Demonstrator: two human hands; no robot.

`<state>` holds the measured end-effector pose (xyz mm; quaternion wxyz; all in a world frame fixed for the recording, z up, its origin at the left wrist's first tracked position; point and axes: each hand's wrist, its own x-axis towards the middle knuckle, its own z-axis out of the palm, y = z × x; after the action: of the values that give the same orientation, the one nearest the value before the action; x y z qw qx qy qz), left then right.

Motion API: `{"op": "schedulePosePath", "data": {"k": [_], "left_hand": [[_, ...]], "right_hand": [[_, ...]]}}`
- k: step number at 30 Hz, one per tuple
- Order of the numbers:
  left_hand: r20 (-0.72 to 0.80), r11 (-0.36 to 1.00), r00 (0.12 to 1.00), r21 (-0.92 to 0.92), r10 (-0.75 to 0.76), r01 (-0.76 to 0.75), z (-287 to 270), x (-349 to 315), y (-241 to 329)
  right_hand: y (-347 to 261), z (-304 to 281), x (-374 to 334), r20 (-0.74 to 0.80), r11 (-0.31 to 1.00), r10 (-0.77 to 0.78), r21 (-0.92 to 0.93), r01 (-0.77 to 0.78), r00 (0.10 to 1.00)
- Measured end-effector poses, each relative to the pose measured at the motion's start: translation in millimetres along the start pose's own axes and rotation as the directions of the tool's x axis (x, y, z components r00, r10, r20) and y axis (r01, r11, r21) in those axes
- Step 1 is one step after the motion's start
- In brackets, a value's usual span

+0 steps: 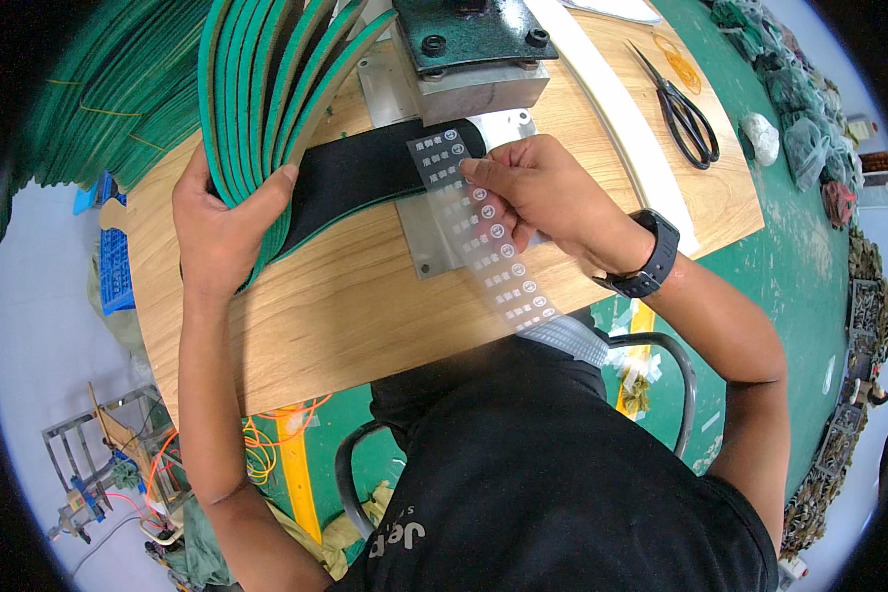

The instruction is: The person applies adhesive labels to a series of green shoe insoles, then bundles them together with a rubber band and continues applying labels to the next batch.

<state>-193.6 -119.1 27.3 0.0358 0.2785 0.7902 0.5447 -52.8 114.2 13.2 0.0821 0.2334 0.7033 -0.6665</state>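
Observation:
My left hand [217, 232] is wrapped round the lower end of a fanned bundle of curved, green-edged strips [252, 99]. From that end one strip lies flat, its black face [350, 173] up, reaching right to below the heated-press-like metal block [483, 94]. My right hand [562, 202] pinches a clear film strip of white printed labels [508, 271] between thumb and fingers. The film's upper end rests over the black strip; its lower end hangs past the table edge toward my lap. Below the film lies a thin metal plate [424, 242].
Black-handled scissors [689, 118], yellow rubber bands [679, 64] and a long white curved strip [627, 128] lie on the right of the wooden table [335, 340]. A big stack of green strips [99, 99] stands far left. A chair armrest [676, 375] is beside me.

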Motion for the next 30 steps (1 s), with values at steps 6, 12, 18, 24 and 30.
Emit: {"op": "schedulePosePath", "data": {"k": [6,12,18,24,30], "left_hand": [[0.005,0.999,1.000,0.031,-0.028,0.027,2,0,5],[0.059,1.000,0.998,0.026,0.001,-0.003,4,0,8],[0.044,0.999,0.999,-0.041,-0.001,0.003,6,-1,5],[0.060,0.999,0.998,0.037,0.022,-0.024,5,-1,7],[0.052,0.995,0.996,0.067,0.068,-0.072,8,-1,9]], "right_hand": [[1,-1,4,-0.011,0.998,0.062,0.025,-0.062,0.998],[-1,1,1,-0.026,0.996,0.083,0.023,-0.083,0.996],[1,1,-1,-0.021,0.998,0.057,0.018,-0.056,0.998],[2,3,-1,-0.039,0.999,0.046,0.016,-0.045,0.998],[2,4,-2,-0.047,0.999,0.045,0.021,-0.044,0.998]]}}
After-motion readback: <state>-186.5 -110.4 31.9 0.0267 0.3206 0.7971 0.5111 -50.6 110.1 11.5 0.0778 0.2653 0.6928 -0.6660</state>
